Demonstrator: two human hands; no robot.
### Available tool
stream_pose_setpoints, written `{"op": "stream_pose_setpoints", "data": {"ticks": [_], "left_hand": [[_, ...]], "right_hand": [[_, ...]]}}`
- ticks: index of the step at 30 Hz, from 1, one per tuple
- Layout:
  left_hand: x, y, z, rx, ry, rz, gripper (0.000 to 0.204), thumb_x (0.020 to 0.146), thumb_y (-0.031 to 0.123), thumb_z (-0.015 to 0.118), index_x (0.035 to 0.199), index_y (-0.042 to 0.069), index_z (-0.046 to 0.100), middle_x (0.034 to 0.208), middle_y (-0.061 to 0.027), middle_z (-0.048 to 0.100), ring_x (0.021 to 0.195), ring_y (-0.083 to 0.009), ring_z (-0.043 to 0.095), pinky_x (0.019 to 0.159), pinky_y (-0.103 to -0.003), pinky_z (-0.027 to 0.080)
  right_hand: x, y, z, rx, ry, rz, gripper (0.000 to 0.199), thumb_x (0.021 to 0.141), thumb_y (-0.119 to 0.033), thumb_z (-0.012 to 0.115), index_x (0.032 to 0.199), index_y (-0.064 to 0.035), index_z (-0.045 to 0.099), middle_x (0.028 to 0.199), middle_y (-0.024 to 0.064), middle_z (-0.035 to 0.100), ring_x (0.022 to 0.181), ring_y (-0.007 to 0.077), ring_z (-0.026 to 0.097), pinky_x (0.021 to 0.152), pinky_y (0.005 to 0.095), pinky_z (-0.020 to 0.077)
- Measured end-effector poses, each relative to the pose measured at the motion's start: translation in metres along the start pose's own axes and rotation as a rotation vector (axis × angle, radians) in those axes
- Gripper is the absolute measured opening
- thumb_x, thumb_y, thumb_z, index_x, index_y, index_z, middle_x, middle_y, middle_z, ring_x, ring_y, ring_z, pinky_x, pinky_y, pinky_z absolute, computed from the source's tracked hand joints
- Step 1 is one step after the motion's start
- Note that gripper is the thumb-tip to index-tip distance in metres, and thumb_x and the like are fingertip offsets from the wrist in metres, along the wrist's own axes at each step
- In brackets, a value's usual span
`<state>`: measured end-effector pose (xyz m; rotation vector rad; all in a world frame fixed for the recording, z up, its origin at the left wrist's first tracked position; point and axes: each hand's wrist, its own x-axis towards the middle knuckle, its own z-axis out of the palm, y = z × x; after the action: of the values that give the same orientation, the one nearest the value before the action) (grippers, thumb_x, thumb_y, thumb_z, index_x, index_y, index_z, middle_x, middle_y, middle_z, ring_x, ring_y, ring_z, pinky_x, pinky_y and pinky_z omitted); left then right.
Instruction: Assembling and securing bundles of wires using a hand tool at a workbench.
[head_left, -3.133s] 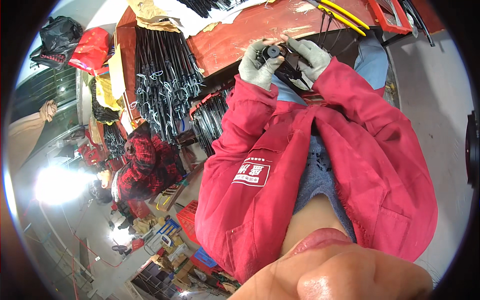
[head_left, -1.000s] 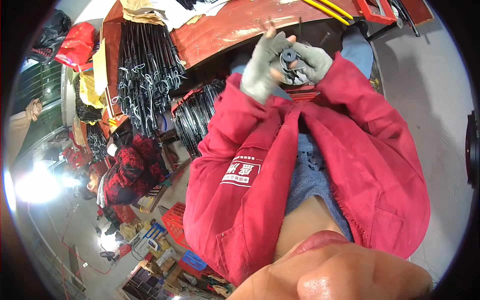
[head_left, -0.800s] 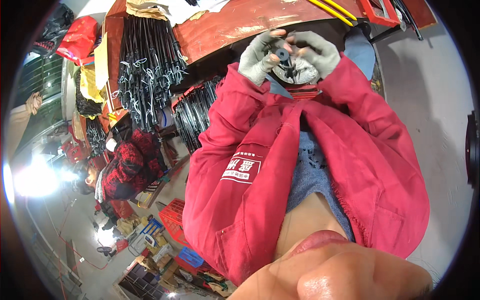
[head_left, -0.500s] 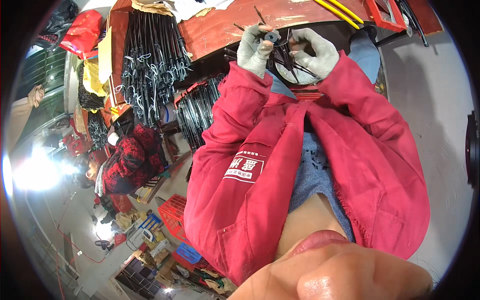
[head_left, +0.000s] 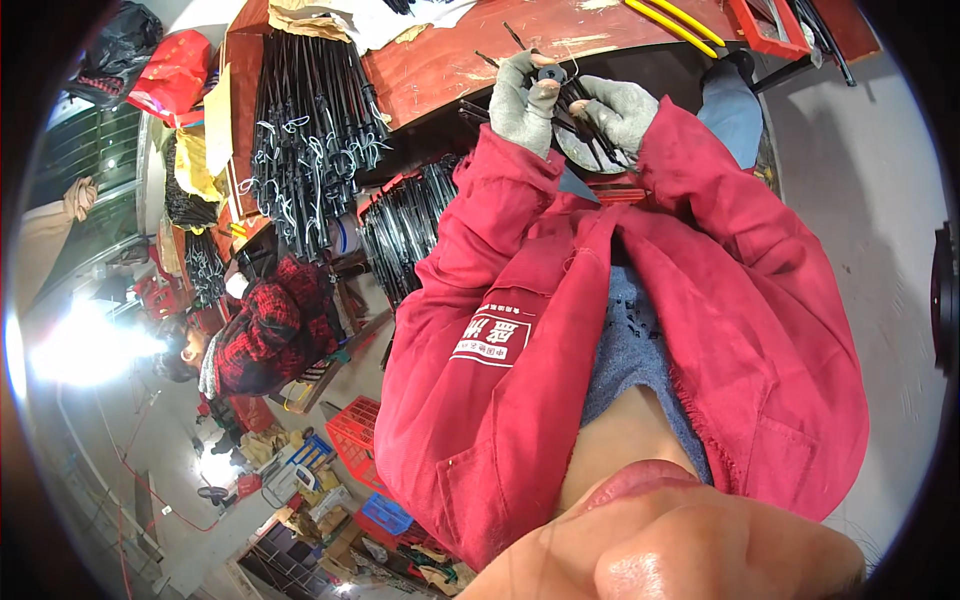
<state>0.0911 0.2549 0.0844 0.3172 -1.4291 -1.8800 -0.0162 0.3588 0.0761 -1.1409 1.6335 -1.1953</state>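
Observation:
Both hands wear grey gloves with bare fingertips and are raised at the near edge of the red table (head_left: 430, 75). My left hand (head_left: 522, 108) pinches a small round black part (head_left: 551, 74) with a dark centre, between thumb and fingers. Close beside it on the right is my right hand (head_left: 622, 112), its thumb and fingers drawn together near the part. What it grips, if anything, is too small to make out. Thin black rods (head_left: 600, 148) spread below the fingers, over a pale round surface partly hidden by the hands.
Bundles of black rods tied with white string (head_left: 305, 150) hang over the table edge on the left, more black rods (head_left: 405, 235) beneath. Yellow tubes (head_left: 675, 25) and a red tray (head_left: 765, 30) lie at the right. A person in a checked jacket (head_left: 275, 330) sits at the left.
My right hand has moved left and its fingers have closed in toward the round part. My left hand has shifted slightly right, still pinching that part.

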Motion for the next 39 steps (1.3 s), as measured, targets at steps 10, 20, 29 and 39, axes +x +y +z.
{"op": "stream_pose_setpoints", "data": {"ticks": [10,20,29,39], "left_hand": [[-0.005,0.005,0.002,0.305,0.009,0.028,0.030,0.073,-0.008,0.055,0.100,0.002,0.047,0.088,-0.0083,0.055,0.074,-0.0113,0.052,0.065,-0.018,0.045],[0.002,0.027,0.001,0.255,-0.117,-0.132,0.041,0.077,-0.007,0.053,0.116,0.000,0.045,0.093,-0.0116,0.057,0.075,-0.0140,0.053,0.065,-0.018,0.045],[0.002,0.020,-0.013,0.425,-0.129,-0.120,0.049,0.071,-0.015,0.042,0.117,0.001,0.046,0.087,-0.0103,0.059,0.077,-0.0159,0.056,0.069,-0.021,0.046],[-0.009,0.014,0.004,0.146,-0.019,-0.018,0.034,0.071,-0.011,0.048,0.102,0.002,0.048,0.084,-0.0085,0.059,0.075,-0.0140,0.055,0.071,-0.022,0.045]], "right_hand": [[0.008,0.010,0.001,0.026,0.048,-0.015,0.019,0.085,-0.023,0.048,0.085,-0.0063,0.056,0.063,0.0035,0.052,0.052,0.0173,0.044,0.049,0.0288,0.0349],[0.014,0.012,-0.003,0.083,0.011,-0.067,0.024,0.083,-0.027,0.054,0.089,-0.0047,0.057,0.068,0.0046,0.055,0.057,0.0201,0.047,0.054,0.0295,0.0381],[0.002,-0.009,0.018,-0.068,0.282,-0.207,0.029,0.085,-0.030,0.051,0.088,-0.0026,0.058,0.070,0.0029,0.055,0.057,0.0134,0.046,0.051,0.0249,0.0361],[0.010,0.018,0.005,0.273,-0.002,0.121,0.029,0.083,-0.030,0.057,0.089,-0.0016,0.063,0.068,0.0035,0.060,0.056,0.0134,0.049,0.051,0.0240,0.0375]]}}
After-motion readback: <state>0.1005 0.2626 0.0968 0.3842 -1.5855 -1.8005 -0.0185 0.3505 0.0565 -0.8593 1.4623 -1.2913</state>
